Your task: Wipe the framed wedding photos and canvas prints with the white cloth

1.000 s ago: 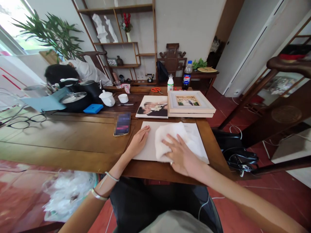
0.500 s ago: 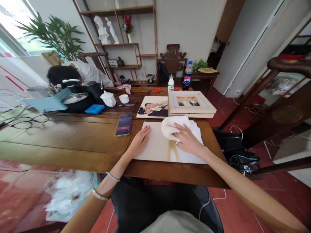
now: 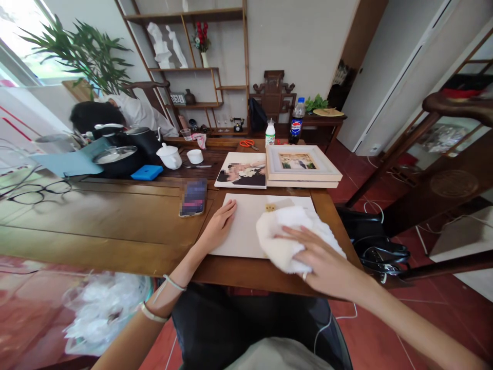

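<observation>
A flat white board [image 3: 244, 226] lies on the wooden table [image 3: 154, 221] in front of me, with a small gold-coloured piece [image 3: 270, 207] near its upper middle. My left hand [image 3: 220, 223] rests flat on the board's left edge, fingers extended and holding nothing. On the right, my right hand [image 3: 318, 254] grips a white towel [image 3: 275, 234] pressed against the board's lower right part. The towel covers that corner and hangs over the board's near edge; some of my right fingers are blurred.
Behind the board are a photo print [image 3: 242, 172] and stacked picture frames [image 3: 304, 177]. A phone [image 3: 193, 198] lies left. Scissors [image 3: 248, 144], a white bottle [image 3: 270, 134] and a cola bottle [image 3: 296, 123] stand farther back. A person [image 3: 142, 115] leans over at the far left.
My right hand has pulled the towel down toward me, from the board's upper right to its near edge. The gold piece's upper end now shows. My left hand stays in place.
</observation>
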Demonstrator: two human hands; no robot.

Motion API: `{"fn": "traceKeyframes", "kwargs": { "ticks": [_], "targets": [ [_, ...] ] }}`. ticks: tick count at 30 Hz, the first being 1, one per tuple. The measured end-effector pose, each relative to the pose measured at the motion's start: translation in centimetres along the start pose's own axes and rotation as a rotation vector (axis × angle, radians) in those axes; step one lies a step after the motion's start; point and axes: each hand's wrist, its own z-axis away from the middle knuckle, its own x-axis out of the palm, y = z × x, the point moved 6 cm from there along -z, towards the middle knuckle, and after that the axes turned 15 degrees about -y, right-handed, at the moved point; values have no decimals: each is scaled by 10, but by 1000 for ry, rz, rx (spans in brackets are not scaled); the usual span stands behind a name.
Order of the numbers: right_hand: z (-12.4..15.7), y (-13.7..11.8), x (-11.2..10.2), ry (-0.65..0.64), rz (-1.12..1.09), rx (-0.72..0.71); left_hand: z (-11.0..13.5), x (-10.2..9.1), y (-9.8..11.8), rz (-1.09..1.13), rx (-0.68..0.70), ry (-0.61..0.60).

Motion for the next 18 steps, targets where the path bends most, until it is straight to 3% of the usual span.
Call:
{"fn": "traceKeyframes", "kwargs": {
  "ticks": [4, 7, 9, 15, 18],
  "targets": [
    [-23, 66, -13, 129, 89, 171, 0, -2, 2, -8, -6, -7],
    [-30, 85, -17, 180, 146, 228, 0, -2, 2, -9, -5, -7],
    [-25, 75, -15, 157, 142, 208, 0, -2, 2, -10, -5, -7],
    [18, -1, 4, 16, 35, 42, 1, 0, 1, -11, -2, -2],
    [30, -9, 9, -9, 17, 15, 0, 1, 0, -19, 2, -5]
  ]
}}
